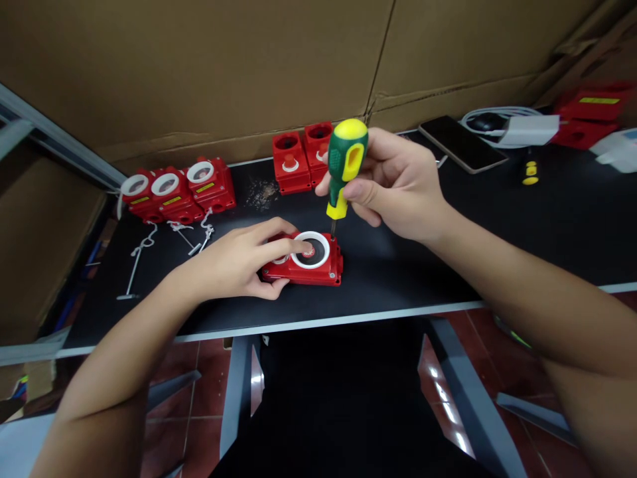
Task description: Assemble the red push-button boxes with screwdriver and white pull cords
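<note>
Pinning the red box (323,273) to the black tabletop (378,285), the left hand (233,259) gripped its left end, thumb along the near side and a fingertip pressed to the centre of the white ring (325,252). The right hand (405,186) was closed around the green and yellow screwdriver (337,166), whose shaft came down nearly upright, its handle leaning a little away and to the right

The box lay in front of the person, close to the table's near edge, with its long axis running left to right, roughly parallel to that edge. What mattered was the meeting of tip and corner: the screwdriver reached the far right corner, at the end opposite the left hand's grip, so the right hand was nearer to it. Whether the tip sat fully in a screw head could not be told. A visible screw (332,275) marked the near right corner

Three ringed red units (192,208) stood beyond to the left, with white-corded bars (133,273) before them; two other red units (292,180) stood behind the box, and a phone (460,144) lay to the far right
</note>
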A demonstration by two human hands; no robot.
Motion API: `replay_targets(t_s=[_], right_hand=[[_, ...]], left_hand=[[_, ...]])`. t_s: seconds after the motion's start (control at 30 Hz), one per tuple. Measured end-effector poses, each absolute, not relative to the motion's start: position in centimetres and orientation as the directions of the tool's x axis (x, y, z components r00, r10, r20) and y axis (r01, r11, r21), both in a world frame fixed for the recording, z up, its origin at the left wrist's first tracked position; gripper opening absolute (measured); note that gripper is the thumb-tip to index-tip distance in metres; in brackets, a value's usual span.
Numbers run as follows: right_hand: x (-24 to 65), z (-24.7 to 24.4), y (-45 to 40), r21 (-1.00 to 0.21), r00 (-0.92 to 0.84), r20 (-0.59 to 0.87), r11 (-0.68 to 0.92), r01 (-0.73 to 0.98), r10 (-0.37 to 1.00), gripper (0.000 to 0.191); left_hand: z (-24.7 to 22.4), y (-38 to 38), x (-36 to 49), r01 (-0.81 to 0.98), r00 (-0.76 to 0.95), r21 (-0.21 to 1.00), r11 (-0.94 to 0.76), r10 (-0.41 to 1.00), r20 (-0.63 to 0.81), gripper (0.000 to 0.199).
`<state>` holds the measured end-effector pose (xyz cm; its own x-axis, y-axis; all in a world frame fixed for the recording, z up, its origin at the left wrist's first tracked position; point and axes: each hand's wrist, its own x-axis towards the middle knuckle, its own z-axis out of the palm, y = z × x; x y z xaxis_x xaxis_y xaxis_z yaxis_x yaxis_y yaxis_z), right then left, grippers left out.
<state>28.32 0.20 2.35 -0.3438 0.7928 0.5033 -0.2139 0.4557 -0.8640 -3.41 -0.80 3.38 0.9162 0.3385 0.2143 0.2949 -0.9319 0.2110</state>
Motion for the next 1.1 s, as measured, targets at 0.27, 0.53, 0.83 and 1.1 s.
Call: replay_targets(t_s=[0.27,0.53,0.83,1.1], right_hand=[[28.12,2.49,-0.57,-0.866,-0.296,0.5,0.478,-0.146,0.814,0.061],[28.33,2.16,0.33,-0.852,-0.264,0.519,0.516,-0.087,0.813,0.063],[28.57,1.97,0.38,-0.853,-0.317,0.517,0.512,-0.105,0.796,0.059],[28.48,1.91,0.23,-0.842,-0.276,0.535,0.53,-0.098,0.799,0.062]], left_hand=[[3.55,-0.85,-3.43,0.306,0.921,0.18,-0.935,0.339,0.194,0.047],[3.22,-0.6,-3.55,0.321,0.92,0.147,-0.936,0.345,0.185,0.046],[3.33,-0.65,-3.51,0.33,0.921,0.125,-0.936,0.348,0.174,0.049],[3.36,-0.67,-3.49,0.315,0.926,0.105,-0.943,0.329,0.182,0.045]])
